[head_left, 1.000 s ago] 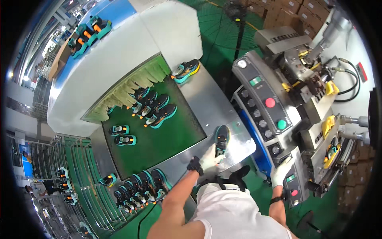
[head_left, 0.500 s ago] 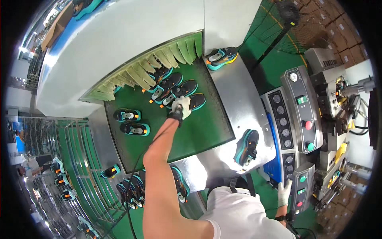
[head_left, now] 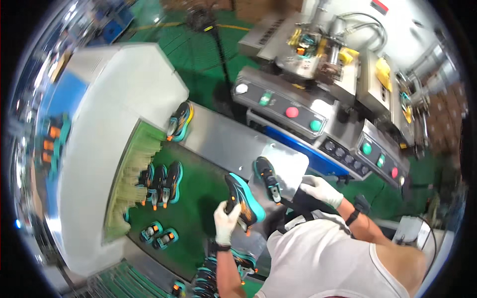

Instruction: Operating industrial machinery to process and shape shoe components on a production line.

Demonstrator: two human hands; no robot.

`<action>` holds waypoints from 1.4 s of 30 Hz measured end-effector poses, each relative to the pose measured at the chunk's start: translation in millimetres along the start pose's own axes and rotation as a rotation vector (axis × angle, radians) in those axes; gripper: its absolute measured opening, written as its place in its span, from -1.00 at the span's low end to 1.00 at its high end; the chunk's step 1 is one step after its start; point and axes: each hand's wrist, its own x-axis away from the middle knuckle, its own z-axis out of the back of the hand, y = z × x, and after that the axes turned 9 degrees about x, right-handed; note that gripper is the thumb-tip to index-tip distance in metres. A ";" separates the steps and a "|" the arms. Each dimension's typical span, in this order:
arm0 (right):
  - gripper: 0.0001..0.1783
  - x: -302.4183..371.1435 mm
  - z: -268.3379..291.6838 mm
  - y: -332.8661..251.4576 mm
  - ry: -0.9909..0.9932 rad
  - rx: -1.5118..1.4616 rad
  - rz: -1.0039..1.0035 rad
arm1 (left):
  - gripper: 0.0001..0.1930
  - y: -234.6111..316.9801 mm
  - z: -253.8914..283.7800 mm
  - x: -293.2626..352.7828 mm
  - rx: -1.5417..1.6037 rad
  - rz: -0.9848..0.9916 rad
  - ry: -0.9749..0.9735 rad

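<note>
Pinched in my gloved left hand (head_left: pixel 226 223) is a black sneaker (head_left: pixel 238 194) with a teal sole and orange marks, raised over the near edge of the green belt (head_left: pixel 198 174). Its sole faces right. Close by on the metal tabletop (head_left: pixel 223 141) lies another black sneaker (head_left: pixel 267 175) with teal edging. My gloved right hand (head_left: pixel 323 191) holds nothing and has its fingers apart, beside the corner of that tabletop. Several sneakers (head_left: pixel 174 181) stand in a row on the belt by the green curtain strips (head_left: pixel 126 184), and a pair of smaller-looking ones (head_left: pixel 165 238) sits nearer.
A control panel (head_left: pixel 278 107) with coloured buttons and a pressing machine (head_left: pixel 318 54) stand beyond the tabletop. A second panel (head_left: pixel 380 154) is at the right. One sneaker (head_left: pixel 181 120) rests by the white housing (head_left: pixel 114 94). More shoes (head_left: pixel 204 280) lie below my left forearm.
The view has swung to the right. My left hand has lifted a sneaker off the belt and carried it toward the metal tabletop. My right hand has come up beside the tabletop corner.
</note>
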 end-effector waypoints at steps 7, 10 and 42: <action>-0.40 -3.1 14.7 -37.0 -0.700 -0.973 0.411 | -0.46 124.3 -93.7 -21.1 -0.138 -0.649 -0.598; -0.24 -14.8 27.8 -15.8 -0.572 -1.388 0.079 | -0.36 236.1 -159.8 -37.2 0.463 -0.237 -0.729; -0.08 10.6 335.1 -20.3 0.329 -1.089 0.181 | -0.52 433.2 -436.8 -369.2 -0.569 -0.977 -0.214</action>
